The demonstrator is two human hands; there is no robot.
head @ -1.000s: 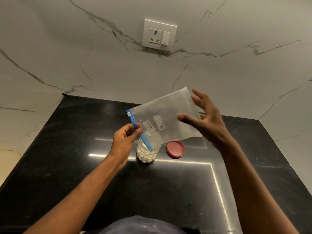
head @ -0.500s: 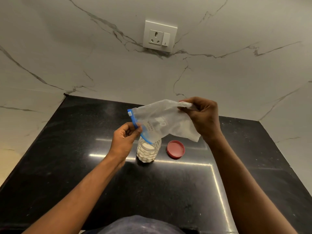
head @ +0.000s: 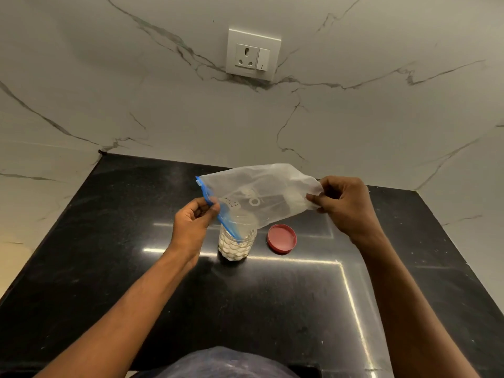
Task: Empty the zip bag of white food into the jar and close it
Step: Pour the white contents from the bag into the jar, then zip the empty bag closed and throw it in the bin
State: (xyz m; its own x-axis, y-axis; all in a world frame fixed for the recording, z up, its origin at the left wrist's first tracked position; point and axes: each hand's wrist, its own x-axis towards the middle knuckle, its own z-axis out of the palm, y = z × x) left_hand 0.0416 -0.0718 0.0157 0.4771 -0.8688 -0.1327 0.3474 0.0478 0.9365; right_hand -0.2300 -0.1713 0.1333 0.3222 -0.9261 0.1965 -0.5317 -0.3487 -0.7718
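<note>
A clear zip bag (head: 259, 196) with a blue zip strip hangs stretched over an open clear jar (head: 236, 246) that stands on the black counter and holds white food. My left hand (head: 195, 221) pinches the blue zip edge, whose lower corner dips at the jar's mouth. My right hand (head: 345, 204) grips the bag's bottom corner, raised to the right. The bag looks almost empty, with a little white residue near my right hand. The jar's red lid (head: 281, 238) lies flat on the counter, just right of the jar.
The black stone counter (head: 109, 268) is bounded by marble walls at the back and both sides. A white socket with a switch (head: 253, 54) is on the back wall above the jar. Dark cloth shows at the bottom edge.
My right hand went from open behind the bag to gripping its bottom corner, then pulled it out to the right, stretching the bag flatter. My left hand stayed on the zip edge.
</note>
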